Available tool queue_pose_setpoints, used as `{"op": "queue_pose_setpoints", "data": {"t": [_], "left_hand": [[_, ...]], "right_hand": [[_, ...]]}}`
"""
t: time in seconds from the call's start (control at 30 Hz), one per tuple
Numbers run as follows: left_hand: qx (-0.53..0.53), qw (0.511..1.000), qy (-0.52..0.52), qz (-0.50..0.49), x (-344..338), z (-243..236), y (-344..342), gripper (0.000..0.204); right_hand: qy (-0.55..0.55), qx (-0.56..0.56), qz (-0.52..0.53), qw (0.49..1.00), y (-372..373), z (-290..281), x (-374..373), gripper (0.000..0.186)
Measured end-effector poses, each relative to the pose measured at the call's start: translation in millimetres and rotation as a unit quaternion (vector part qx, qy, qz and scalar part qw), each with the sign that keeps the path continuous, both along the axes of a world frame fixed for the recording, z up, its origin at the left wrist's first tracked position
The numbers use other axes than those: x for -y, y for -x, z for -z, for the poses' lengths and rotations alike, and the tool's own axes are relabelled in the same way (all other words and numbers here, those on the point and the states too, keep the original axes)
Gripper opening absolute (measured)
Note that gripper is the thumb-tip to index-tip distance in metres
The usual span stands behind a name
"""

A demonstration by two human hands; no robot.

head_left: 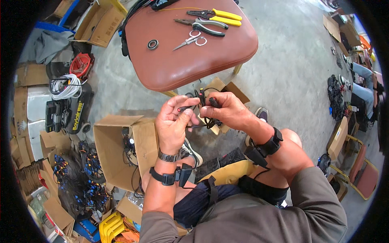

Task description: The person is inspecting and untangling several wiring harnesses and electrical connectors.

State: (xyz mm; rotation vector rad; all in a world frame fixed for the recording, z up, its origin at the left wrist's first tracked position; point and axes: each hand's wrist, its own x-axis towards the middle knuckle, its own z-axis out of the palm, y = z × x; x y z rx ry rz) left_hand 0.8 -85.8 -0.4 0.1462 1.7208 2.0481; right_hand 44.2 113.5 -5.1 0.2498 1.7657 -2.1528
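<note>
My left hand (172, 117) pinches a thin black cable end with a red-tipped connector (184, 109) between thumb and fingers. My right hand (229, 110) is closed on a bundle of black cables (209, 120). Several connector ends stick up from it, one with a yellow tip and one with a red tip (201, 96). Both hands are close together in front of the brown padded seat (194, 60). On that seat lie yellow-handled wire strippers (216, 17), black-and-grey pliers (202, 26), silver scissors (192, 39) and a roll of black tape (152, 44).
An open cardboard box (117, 154) with cables inside stands left of my legs. Another small box (237, 92) sits below the seat. Heaped cables with blue and orange ends (81, 178) lie at lower left. A black tank (81, 109) stands further left; another person (362, 77) sits far right.
</note>
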Motion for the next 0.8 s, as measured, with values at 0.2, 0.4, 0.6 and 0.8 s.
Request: {"op": "queue_pose_setpoints", "data": {"t": [0.2,0.4,0.6,0.8], "left_hand": [[0.018,1.000,-0.008,0.008,2.9,-0.1,1.9,0.021],[-0.045,0.999,0.002,-0.011,-5.8,3.7,-2.0,0.027],[0.013,0.998,0.056,-0.004,-1.9,7.0,-3.7,0.024],[-0.026,0.999,0.026,-0.011,-4.7,12.8,-6.8,0.021]], "right_hand": [[-0.014,-0.006,-0.011,1.000,-2.7,-3.0,1.3,0.015],[-0.058,-0.050,-0.025,0.997,-1.7,3.9,4.1,0.015],[-0.070,-0.049,-0.020,0.996,-3.6,-2.1,3.1,0.015],[-0.154,-0.106,-0.041,0.982,-3.1,-3.9,4.8,0.019]]}}
